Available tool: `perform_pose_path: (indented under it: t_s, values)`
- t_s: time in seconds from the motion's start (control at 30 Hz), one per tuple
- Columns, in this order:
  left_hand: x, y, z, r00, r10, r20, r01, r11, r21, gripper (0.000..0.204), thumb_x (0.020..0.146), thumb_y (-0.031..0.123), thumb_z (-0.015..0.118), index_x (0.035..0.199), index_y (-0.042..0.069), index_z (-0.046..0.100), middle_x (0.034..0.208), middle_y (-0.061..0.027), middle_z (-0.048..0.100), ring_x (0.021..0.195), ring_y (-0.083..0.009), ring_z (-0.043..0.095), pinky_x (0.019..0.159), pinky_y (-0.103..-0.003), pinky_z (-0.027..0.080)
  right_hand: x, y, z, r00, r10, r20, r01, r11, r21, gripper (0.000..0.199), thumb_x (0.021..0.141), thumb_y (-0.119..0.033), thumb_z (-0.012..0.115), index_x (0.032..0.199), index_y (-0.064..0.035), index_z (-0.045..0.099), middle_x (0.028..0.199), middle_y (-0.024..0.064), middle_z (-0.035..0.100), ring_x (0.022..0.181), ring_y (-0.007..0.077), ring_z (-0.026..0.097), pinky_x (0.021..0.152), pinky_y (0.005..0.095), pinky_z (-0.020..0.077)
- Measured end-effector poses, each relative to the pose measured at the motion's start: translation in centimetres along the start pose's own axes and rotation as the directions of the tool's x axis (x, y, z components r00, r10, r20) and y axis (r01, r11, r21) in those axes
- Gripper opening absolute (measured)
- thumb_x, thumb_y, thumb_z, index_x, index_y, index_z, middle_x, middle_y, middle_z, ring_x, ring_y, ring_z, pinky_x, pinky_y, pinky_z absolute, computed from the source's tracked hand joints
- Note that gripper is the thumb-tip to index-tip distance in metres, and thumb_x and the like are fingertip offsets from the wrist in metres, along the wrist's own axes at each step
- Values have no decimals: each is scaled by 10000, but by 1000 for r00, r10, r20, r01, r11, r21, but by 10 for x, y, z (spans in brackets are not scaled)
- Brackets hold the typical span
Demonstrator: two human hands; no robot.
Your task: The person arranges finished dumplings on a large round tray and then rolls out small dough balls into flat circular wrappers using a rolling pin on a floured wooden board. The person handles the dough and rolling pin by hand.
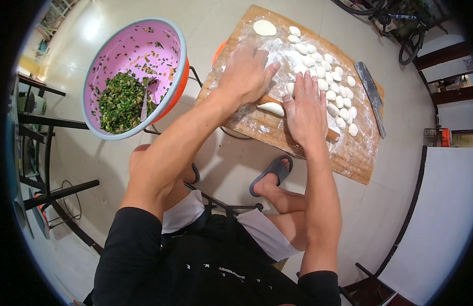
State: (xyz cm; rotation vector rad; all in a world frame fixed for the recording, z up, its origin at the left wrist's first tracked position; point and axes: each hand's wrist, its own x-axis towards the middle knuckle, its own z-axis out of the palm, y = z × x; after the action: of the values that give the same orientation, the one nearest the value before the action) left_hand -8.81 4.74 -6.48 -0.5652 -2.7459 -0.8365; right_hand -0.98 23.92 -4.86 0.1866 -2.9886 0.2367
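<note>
Left hand [245, 71] and right hand [306, 109] lay flat, grip spread, pressing rolling pin [332, 135] over dough piece [272, 108] on floured wooden board [356, 158]; dough lumps [328, 76] lay beside

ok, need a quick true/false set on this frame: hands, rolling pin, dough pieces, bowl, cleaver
1. Both hands press on a wooden rolling pin lying on the floured board. True: left hand, right hand.
2. The pink bowl sits right of the board. False: it is to the left.
3. The bowl holds chopped green filling and a spoon. True.
4. The cleaver is in the right hand. False: it lies on the board's right edge, untouched.
5. The small dough pieces are piled in the bowl. False: they lie on the board.
</note>
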Motion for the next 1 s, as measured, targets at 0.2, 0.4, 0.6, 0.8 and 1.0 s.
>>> perform_pose_path:
  t_s: [0.2,0.4,0.6,0.8,1.0]
  values:
    - [-53,-3,-17,962,248,114,-255,966,49,642,1100,521,524,1463,-3,604,1442,-280,575,1334,-466,556,1164,-565,398,-52,-20,-14,997,-76,28,74,995,60,804,1023,-383,679,1645,34,388,1730,243,357,1610,397,330,1309,532,268]
    - [-48,15,-58,789,363,496,-244,926,-289,584,872,457,848,1279,61,709,1221,-142,672,1251,-385,602,1038,-483,489,-85,-26,-19,995,-91,-43,97,978,187,779,907,-163,806,1573,45,461,1537,221,559,1424,408,538,1172,505,439]
    - [-44,9,-47,832,332,444,-196,925,-325,320,992,308,753,1168,41,756,1039,-167,734,974,-373,702,879,-475,559,-87,-8,-13,986,-128,-106,151,953,263,486,843,-92,837,1285,-40,642,1210,137,674,1109,362,644,943,481,518]
    - [-56,32,-61,893,-143,426,212,970,-118,342,1078,316,631,1145,21,791,1065,-206,725,1003,-397,706,901,-511,554,-99,-9,-29,957,-228,-180,268,932,244,402,816,-96,836,1180,-65,669,1098,98,687,992,347,654,856,464,528]
    - [-74,22,-71,982,-144,122,152,987,-57,419,1091,305,570,1329,-23,677,1255,-254,645,1248,-453,594,1072,-534,478,-77,-7,-25,963,-207,-171,247,934,260,430,827,-92,832,1232,-85,686,1181,119,705,1138,357,676,931,464,533]
